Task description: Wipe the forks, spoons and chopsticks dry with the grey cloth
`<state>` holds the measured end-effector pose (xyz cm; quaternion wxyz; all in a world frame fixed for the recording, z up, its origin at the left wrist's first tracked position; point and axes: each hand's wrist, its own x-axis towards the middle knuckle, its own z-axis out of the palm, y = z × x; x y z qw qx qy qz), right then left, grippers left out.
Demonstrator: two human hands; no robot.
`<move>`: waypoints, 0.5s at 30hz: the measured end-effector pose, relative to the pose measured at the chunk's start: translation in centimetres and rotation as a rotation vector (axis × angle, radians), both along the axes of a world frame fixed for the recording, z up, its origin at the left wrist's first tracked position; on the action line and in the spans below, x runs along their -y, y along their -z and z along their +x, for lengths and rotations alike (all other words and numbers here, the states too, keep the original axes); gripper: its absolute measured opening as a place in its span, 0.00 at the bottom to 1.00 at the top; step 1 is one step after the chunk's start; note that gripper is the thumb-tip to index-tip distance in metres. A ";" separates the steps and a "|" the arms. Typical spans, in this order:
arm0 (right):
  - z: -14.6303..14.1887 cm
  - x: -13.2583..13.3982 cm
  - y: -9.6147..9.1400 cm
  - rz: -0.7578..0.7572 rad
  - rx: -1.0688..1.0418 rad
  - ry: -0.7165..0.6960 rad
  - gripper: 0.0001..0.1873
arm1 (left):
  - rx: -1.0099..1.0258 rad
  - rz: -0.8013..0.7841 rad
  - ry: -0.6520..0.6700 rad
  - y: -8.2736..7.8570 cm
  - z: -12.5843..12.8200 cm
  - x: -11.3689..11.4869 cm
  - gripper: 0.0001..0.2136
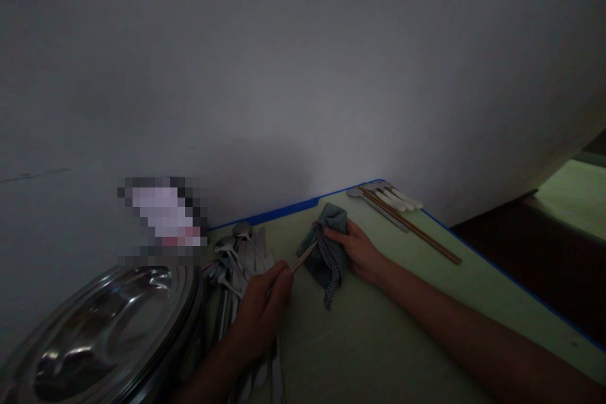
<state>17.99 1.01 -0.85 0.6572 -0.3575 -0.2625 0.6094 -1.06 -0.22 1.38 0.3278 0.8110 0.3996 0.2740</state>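
My left hand (265,306) is closed around one end of slim, light-brown chopsticks (303,259); whether one or two cannot be told. Their far end goes into a folded grey-blue cloth (334,218) with a checked part hanging down. My right hand (360,249) grips this cloth from the right, thumb on top, just above the table. Beside and partly behind my left hand lies a loose pile of metal spoons (227,245), knives (276,372) and other cutlery. My left hand and forearm hide some of it.
Stacked shiny metal plates (118,328) stand at the left. At the far right of the green table (379,328) lie a metal spoon (355,192), brown chopsticks (426,237) and several white-handled pieces (402,199). A pale wall (307,76) borders the blue table edge. A blurred-out object (161,208) sits behind the plates.
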 end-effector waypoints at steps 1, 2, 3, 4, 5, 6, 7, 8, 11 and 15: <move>0.0 0.0 0.1 0.003 -0.005 0.003 0.15 | -0.029 0.030 -0.001 0.0 0.0 0.1 0.16; 0.0 0.0 0.1 0.008 -0.009 0.006 0.15 | -0.057 0.063 -0.003 0.1 -0.1 0.2 0.16; 0.0 -0.1 0.1 0.013 -0.010 0.010 0.14 | -0.080 0.092 -0.003 0.1 -0.1 0.2 0.15; 0.0 -0.1 0.1 0.015 -0.010 0.015 0.13 | -0.094 0.116 0.000 0.1 -0.2 0.3 0.15; 0.0 -0.1 0.2 0.016 -0.007 0.019 0.12 | -0.102 0.131 0.009 0.1 -0.2 0.4 0.15; 0.0 -0.1 0.2 0.016 -0.005 0.023 0.12 | -0.104 0.136 0.020 0.1 -0.2 0.5 0.15; -0.1 -0.1 0.1 0.016 -0.003 0.023 0.11 | -0.103 0.129 0.032 0.0 -0.2 0.5 0.15; -0.1 -0.1 0.1 0.017 0.000 0.020 0.11 | -0.102 0.113 0.038 0.0 -0.1 0.5 0.16; -0.1 -0.1 0.1 0.014 0.015 0.005 0.11 | -0.081 0.065 0.016 -0.1 -0.1 0.4 0.16; 0.0 0.0 -0.1 -0.016 0.058 0.010 0.14 | -0.067 0.060 -0.024 0.0 0.0 0.3 0.16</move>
